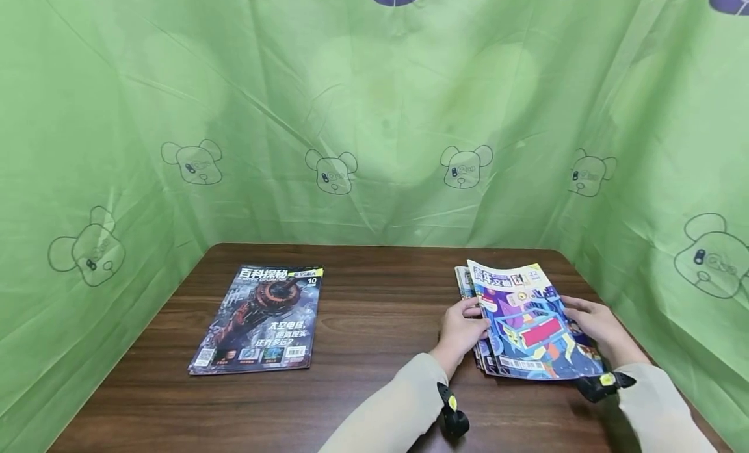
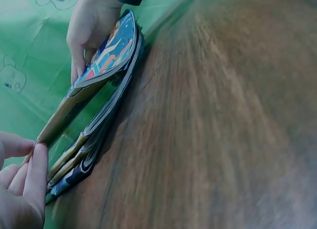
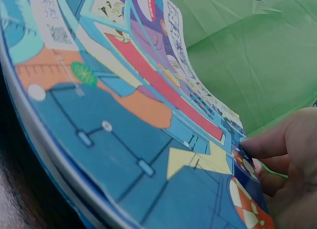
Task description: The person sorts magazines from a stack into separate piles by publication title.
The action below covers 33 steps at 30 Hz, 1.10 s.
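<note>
A magazine with a colourful blue and purple cover lies at the right of the table, over other magazines whose left edges show beneath it. In the left wrist view its left side is lifted off the lower magazines, leaving a gap. My left hand pinches that raised left edge between thumb and fingers. On the opposite edge, my right hand grips with the thumb on the cover and fingers curled under, as the right wrist view shows. Part of the stack is hidden under the top magazine.
Another magazine pile with a dark space-themed cover lies on the left of the brown wooden table. Green cloth with bear drawings hangs behind the table and along both sides. A black strap device sits on each wrist.
</note>
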Motion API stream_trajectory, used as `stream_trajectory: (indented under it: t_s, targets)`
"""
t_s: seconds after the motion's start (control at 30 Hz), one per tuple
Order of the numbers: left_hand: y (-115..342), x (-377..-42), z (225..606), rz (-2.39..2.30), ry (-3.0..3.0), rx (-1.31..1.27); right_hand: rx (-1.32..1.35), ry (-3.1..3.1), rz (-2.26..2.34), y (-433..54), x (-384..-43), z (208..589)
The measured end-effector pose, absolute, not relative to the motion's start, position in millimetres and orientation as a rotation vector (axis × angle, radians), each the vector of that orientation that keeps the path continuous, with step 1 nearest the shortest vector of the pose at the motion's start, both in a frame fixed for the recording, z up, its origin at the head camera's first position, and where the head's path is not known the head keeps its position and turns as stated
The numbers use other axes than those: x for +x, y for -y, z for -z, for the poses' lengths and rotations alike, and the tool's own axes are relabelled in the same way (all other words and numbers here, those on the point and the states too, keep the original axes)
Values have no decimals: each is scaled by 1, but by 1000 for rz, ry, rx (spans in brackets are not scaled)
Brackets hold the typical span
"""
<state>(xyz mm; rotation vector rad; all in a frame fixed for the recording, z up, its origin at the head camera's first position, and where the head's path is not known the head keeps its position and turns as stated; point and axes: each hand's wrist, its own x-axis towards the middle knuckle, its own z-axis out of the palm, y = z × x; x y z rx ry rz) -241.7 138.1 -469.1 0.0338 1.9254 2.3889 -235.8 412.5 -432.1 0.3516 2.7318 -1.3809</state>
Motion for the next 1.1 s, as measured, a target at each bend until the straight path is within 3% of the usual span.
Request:
stream_trajectory:
  t_s: [0.5, 1.1]
  targets:
    - [-127, -246, 471, -2017, -2496, 197, 398, -2717, 1306, -406, -243, 441]
    - [-124, -250, 471, -1900, -2610, 253, 337, -2742, 1234, -406, -240, 438]
